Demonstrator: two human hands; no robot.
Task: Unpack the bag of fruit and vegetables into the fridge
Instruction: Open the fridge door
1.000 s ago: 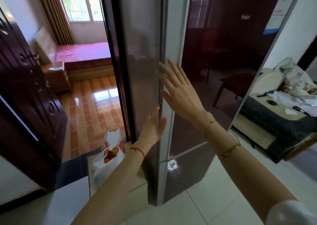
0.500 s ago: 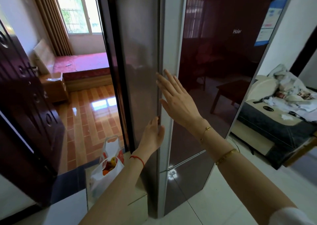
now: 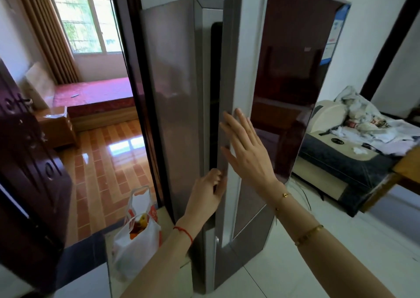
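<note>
Left hand (image 3: 208, 192) grip curls round fridge door (image 3: 229, 93) edge, bag (image 3: 136, 241) below

Bright daylight from the window (image 3: 85, 22), glare on the wooden floor (image 3: 127, 147), wide-angle bending at edges, slightly soft.

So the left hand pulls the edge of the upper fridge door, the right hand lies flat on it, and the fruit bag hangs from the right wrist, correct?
Not quite. In the head view the fruit bag stands on the low ledge beside the fridge, not on the wrist. The left hand grips the door edge; the right hand lies flat on it.
</note>
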